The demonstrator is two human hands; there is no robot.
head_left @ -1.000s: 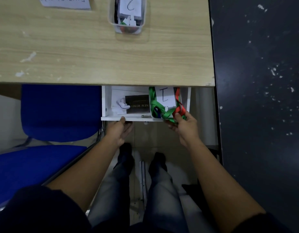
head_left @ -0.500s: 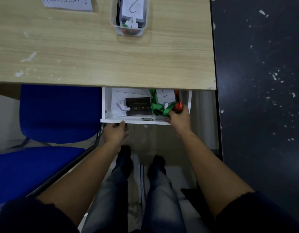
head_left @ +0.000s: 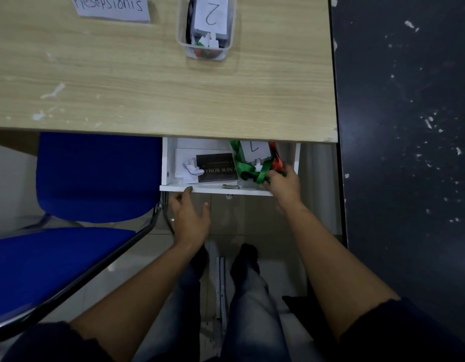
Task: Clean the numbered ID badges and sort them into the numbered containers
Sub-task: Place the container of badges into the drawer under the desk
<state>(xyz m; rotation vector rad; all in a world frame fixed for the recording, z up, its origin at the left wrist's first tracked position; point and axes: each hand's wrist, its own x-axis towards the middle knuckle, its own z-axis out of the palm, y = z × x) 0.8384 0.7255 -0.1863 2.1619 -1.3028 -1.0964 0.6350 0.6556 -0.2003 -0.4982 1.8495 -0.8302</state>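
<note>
A white drawer (head_left: 215, 189) stands pulled out under the wooden desk (head_left: 147, 87). In its right part lies a bundle of ID badges with green and red lanyards (head_left: 251, 169) and a paper card marked 1 (head_left: 255, 150). My right hand (head_left: 285, 186) reaches into the drawer and holds the lanyards. My left hand (head_left: 191, 215) hangs below the drawer's front edge, fingers relaxed, one fingertip touching that edge. On the desk stands a clear container marked 2 (head_left: 206, 52) with badges inside.
A black booklet (head_left: 217, 168) and crumpled white paper (head_left: 191, 168) lie in the drawer's left part. A paper sign (head_left: 111, 7) sits on the desk at the back left. A blue chair (head_left: 77, 205) stands to my left. A dark wall (head_left: 409, 126) runs along the right.
My right hand has pushed the lanyard bundle deeper into the drawer's right side. My left hand has slipped down from the drawer's front edge and opened.
</note>
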